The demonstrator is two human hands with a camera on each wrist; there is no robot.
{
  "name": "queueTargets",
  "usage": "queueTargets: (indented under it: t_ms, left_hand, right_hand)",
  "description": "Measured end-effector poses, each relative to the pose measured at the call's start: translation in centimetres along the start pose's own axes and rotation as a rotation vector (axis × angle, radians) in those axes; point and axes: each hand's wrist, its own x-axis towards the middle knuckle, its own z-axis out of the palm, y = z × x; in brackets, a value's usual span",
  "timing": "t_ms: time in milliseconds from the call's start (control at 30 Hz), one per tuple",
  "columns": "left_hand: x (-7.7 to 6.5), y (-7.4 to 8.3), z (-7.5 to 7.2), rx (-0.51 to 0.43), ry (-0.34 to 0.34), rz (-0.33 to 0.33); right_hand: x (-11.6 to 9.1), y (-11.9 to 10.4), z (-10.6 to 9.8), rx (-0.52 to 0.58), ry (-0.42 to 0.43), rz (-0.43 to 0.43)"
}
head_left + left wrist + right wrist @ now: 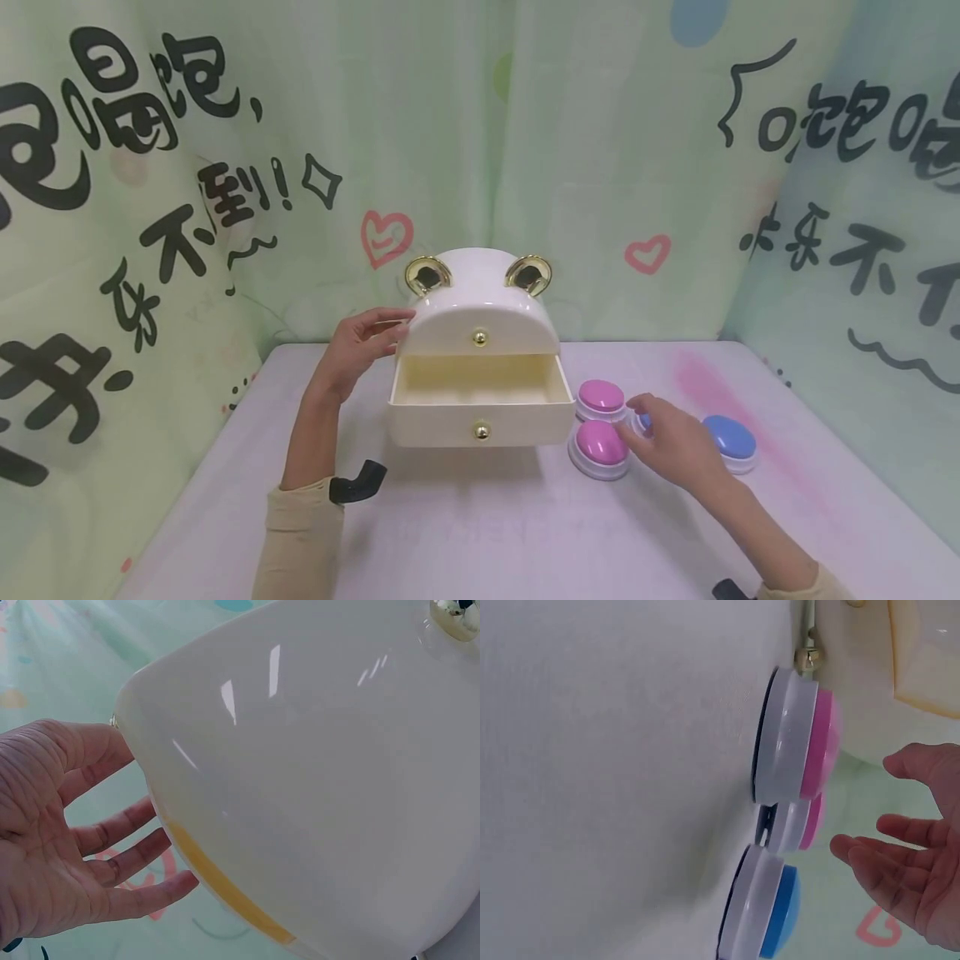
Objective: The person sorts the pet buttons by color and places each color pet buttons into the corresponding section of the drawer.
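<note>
At the middle of the white table (472,533), the head view shows a glossy white plastic drawer box (483,292) with a domed top and gold-rimmed ears, its cream-lined lower drawer (442,425) pulled out. The left hand (363,342) reaches up from a beige sleeve, bends inward at the wrist and touches the box's left side. The right forearm slants in from the lower right; the right hand (667,437) hangs beside two pink-domed round buttons (602,442) on white bases, partly hiding a blue one, with another blue-domed button (730,437) to its right.

From the left wrist, the fingers are spread, their tips along the box's edge.

From the right wrist, the thumb stands well away from the loosely bent fingers, which are apart from the buttons and grip nothing.
</note>
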Motion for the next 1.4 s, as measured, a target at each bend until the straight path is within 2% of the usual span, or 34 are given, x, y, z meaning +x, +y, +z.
queueTargets:
  t_ms: [200, 433, 600, 1000, 1400]
  left_hand:
    - [0.0, -0.1, 0.0, 0.003, 0.003, 0.001]
    - [0.1, -0.2, 0.0, 0.013, 0.009, -0.007]
    - [0.1, 0.0, 0.1, 0.018, 0.009, -0.012]
    - [0.1, 0.1, 0.0, -0.005, 0.004, -0.004]
    - [0.0, 0.1, 0.0, 0.004, 0.010, -0.010]
  right_hand:
    - [0.1, 1.9, 0.1, -0.002, -0.081, 0.013]
    - [0.1, 4.4, 0.1, 0.035, -0.066, -0.009]
    - [0.4, 5.7, -0.2, 0.019, -0.050, -0.006]
    - [1.0, 7.0, -0.1, -0.056, -0.105, 0.071]
    - [1.5, 7.7, 0.3, -0.074, -0.167, 0.099]
